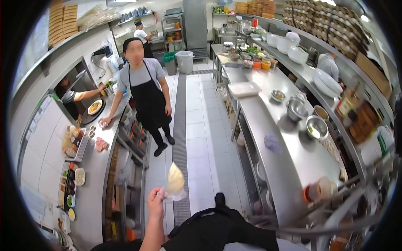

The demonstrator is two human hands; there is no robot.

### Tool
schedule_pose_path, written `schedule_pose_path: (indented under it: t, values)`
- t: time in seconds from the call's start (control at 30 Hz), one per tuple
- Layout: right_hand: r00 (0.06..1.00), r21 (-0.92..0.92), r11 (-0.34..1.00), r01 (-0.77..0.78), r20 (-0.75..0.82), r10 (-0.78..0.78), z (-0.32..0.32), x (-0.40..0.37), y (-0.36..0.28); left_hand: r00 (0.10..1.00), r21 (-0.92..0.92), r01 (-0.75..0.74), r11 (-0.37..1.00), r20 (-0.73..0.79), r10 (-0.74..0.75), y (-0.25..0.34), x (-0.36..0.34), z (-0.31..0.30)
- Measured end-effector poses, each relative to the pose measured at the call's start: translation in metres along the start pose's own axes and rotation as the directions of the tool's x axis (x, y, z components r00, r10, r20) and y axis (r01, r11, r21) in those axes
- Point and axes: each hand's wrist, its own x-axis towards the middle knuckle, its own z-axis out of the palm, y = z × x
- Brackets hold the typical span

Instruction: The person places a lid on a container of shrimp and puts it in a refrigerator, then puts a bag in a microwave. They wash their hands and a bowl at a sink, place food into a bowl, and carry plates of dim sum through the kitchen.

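Note:
My left hand is raised over the aisle in front of me, its fingers closed on the edge of a small clear plastic bag. Inside or against the bag is a flat, pale yellow piece of food, pointed at the top; its exact kind does not show. My right hand is out of the frame. Below the bag lie white floor tiles and a dark drain grate.
A co-worker in a black apron stands at the left counter, one hand on it. On the right steel table stand metal bowls and a lidded white tub. Blurred grey bars cross the lower right.

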Motion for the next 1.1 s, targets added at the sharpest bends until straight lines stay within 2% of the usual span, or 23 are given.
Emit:
schedule_pose_path:
  t: [0.03, 0.1, 0.13, 0.17, 0.2, 0.23, 0.27, 0.3, 0.33, 0.4, 0.47, 0.5, 0.57, 0.6, 0.67, 0.73, 0.77, 0.83, 0.9, 0.93, 0.97, 1.03, 1.1]
  values:
    - [1.000, 0.003, 1.000, 0.012, 0.000, -0.012, -0.013, 0.045, -0.023, 1.000, 0.000, -0.012, 1.000, -0.003, 0.012, -0.006, 0.032, 0.013]
    - [0.952, -0.174, 0.936, 0.307, 0.047, -0.304, -0.032, 0.125, -0.077, 0.991, -0.014, 0.048, 0.999, -0.124, -0.050, -0.018, 0.078, 0.023]
    - [0.893, -0.250, 0.858, 0.448, 0.084, -0.442, -0.053, 0.159, -0.133, 0.991, -0.004, 0.040, 0.999, -0.125, -0.040, -0.019, 0.102, 0.026]
    - [0.965, -0.056, 0.974, 0.222, 0.157, -0.211, -0.094, 0.189, -0.212, 0.988, 0.110, 0.071, 0.991, -0.145, -0.055, -0.022, 0.125, 0.027]
    - [0.975, 0.099, 0.993, -0.057, 0.220, 0.034, -0.143, 0.211, -0.309, 0.983, 0.218, 0.109, 0.970, -0.170, -0.072, -0.026, 0.145, 0.027]
    - [0.963, 0.403, 0.902, -0.155, 0.267, 0.046, -0.155, 0.270, -0.356, 0.983, 0.215, 0.105, 0.971, -0.172, -0.068, -0.030, 0.164, 0.025]
    - [0.968, 0.219, 0.974, 0.060, 0.224, -0.110, -0.174, 0.325, -0.409, 0.978, 0.257, 0.092, 0.962, -0.204, -0.039, -0.035, 0.181, 0.024]
    - [0.950, 0.282, 0.938, 0.202, 0.177, -0.257, -0.190, 0.369, -0.468, 0.972, 0.295, 0.083, 0.952, -0.235, -0.012, -0.040, 0.196, 0.024]
    - [0.929, 0.288, 0.913, 0.290, 0.147, -0.341, -0.225, 0.376, -0.554, 0.968, 0.304, 0.076, 0.950, -0.252, 0.003, -0.042, 0.211, 0.028]
    - [0.900, 0.385, 0.860, 0.334, 0.141, -0.413, -0.264, 0.415, -0.687, 0.964, 0.300, 0.060, 0.952, -0.264, 0.023, -0.030, 0.242, 0.043]
    - [0.878, 0.465, 0.808, 0.362, 0.122, -0.463, -0.274, 0.471, -0.779, 0.912, 0.314, 0.304, 0.899, -0.369, -0.180, -0.019, 0.278, 0.057]
    - [0.880, 0.460, 0.812, 0.360, 0.121, -0.459, -0.276, 0.490, -0.820, 0.911, 0.310, 0.309, 0.899, -0.367, -0.186, -0.035, 0.316, 0.056]
    - [0.884, 0.608, 0.747, 0.270, 0.151, -0.443, -0.276, 0.505, -0.890, 0.946, 0.223, 0.098, 0.970, -0.322, -0.022, -0.064, 0.400, 0.050]
    - [0.890, 0.604, 0.752, 0.263, 0.148, -0.431, -0.271, 0.507, -0.915, 0.968, 0.433, 0.092, 0.897, -0.252, 0.022, -0.053, 0.443, 0.068]
    - [0.855, 0.693, 0.717, 0.066, 0.332, -0.400, -0.266, 0.513, -0.962, 0.993, 0.387, 0.074, 0.919, -0.112, -0.033, -0.031, 0.536, 0.117]
    - [0.795, 0.706, 0.708, 0.012, 0.423, -0.435, -0.258, 0.531, -0.995, 0.990, 0.284, 0.105, 0.953, 0.060, -0.127, -0.007, 0.624, 0.179]
    - [0.799, 0.713, 0.701, 0.012, 0.415, -0.436, -0.262, 0.541, -1.012, 0.979, 0.285, 0.066, 0.956, 0.166, -0.117, 0.001, 0.666, 0.206]
    - [0.741, 0.719, 0.695, 0.027, 0.452, -0.496, -0.274, 0.557, -1.043, 0.921, 0.255, -0.008, 0.967, 0.378, -0.092, 0.023, 0.743, 0.268]
    - [0.753, 0.783, 0.621, 0.049, 0.379, -0.538, -0.296, 0.587, -1.076, 0.860, 0.195, -0.003, 0.981, 0.501, -0.097, 0.033, 0.815, 0.325]
    - [0.752, 0.828, 0.554, 0.082, 0.314, -0.580, -0.309, 0.606, -1.093, 0.852, 0.200, -0.002, 0.980, 0.513, -0.103, 0.033, 0.850, 0.353]
    - [0.757, 0.834, 0.546, 0.081, 0.305, -0.578, -0.322, 0.624, -1.111, 0.834, 0.123, 0.045, 0.991, 0.541, -0.105, 0.031, 0.883, 0.378]
    - [0.710, 0.949, 0.296, 0.111, 0.133, -0.692, -0.348, 0.673, -1.146, 0.815, 0.049, 0.093, 0.994, 0.570, -0.104, 0.023, 0.948, 0.423]
    - [0.715, 0.968, 0.245, 0.061, 0.129, -0.687, -0.361, 0.740, -1.173, 0.808, -0.056, 0.197, 0.979, 0.574, -0.130, 0.016, 1.006, 0.462]
